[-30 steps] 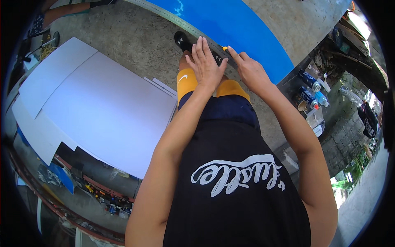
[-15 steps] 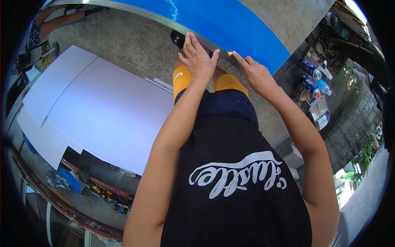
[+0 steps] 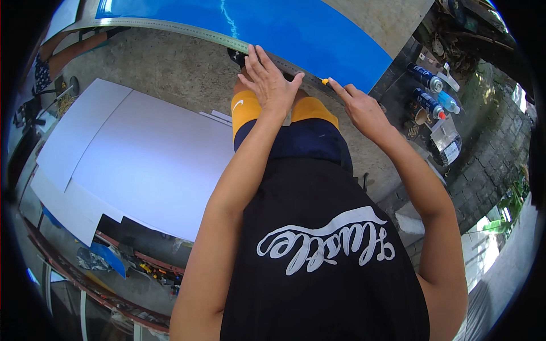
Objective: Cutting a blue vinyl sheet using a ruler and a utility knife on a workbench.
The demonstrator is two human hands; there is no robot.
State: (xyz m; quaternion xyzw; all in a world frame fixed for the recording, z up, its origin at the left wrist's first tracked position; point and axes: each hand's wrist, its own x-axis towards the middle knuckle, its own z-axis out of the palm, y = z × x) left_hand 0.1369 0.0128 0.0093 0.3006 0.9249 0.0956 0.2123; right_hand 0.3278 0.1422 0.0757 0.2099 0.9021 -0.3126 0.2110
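A glossy blue sheet [image 3: 296, 34] lies at the far side, with a long metal ruler [image 3: 187, 29] along its near edge. My left hand [image 3: 268, 82] rests on the ruler, open, its fingers stretched out and thumb spread to the right. Farther right along that edge, my right hand [image 3: 364, 111] is closed around a small yellow cutter [image 3: 325, 81], its index finger stretched along it. Only the cutter's yellow end shows; its blade cannot be made out.
Large white sheets [image 3: 148, 159] lie at the left. On the right stand spray cans [image 3: 427, 102], a blue-tinted bottle [image 3: 448, 102] and a clear plastic container [image 3: 446, 142]. Another person's legs [image 3: 68, 51] show at the far left. Tools [image 3: 162, 275] lie at the lower left.
My right hand has moved a little to the right along the sheet's edge with the cutter, widening the gap to my left hand. My left hand stays on the ruler. The view has shifted slightly.
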